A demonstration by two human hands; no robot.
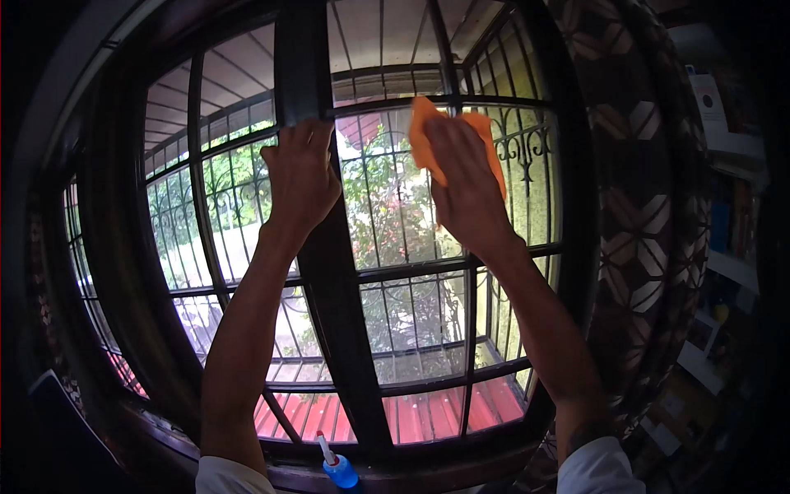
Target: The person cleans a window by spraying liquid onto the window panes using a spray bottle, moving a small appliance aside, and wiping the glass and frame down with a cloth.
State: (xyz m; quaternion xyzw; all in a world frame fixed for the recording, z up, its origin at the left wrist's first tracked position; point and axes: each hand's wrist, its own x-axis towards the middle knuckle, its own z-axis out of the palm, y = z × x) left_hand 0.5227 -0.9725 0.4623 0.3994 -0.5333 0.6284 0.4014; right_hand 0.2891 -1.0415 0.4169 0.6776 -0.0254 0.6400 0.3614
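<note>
An orange cloth (pixel 421 136) lies against the upper part of the right-hand window pane (pixel 399 198), spread under my right hand (pixel 469 181). The fingers of that hand press and hold the cloth, whose edges stick out on both sides. My left hand (pixel 303 177) is raised to about the same height, its fingers curled over the dark middle window frame (pixel 333 247). Low down on the sill stands a spray bottle (pixel 339 471) with blue liquid and a white and red top, apart from both hands.
Dark bars divide the window into small panes. Outside are metal grilles (pixel 527 148), plants (pixel 395 230) and a red corrugated roof (pixel 448 416). A patterned curtain (pixel 642 222) hangs at the right, with cluttered shelves (pixel 732 267) beyond it.
</note>
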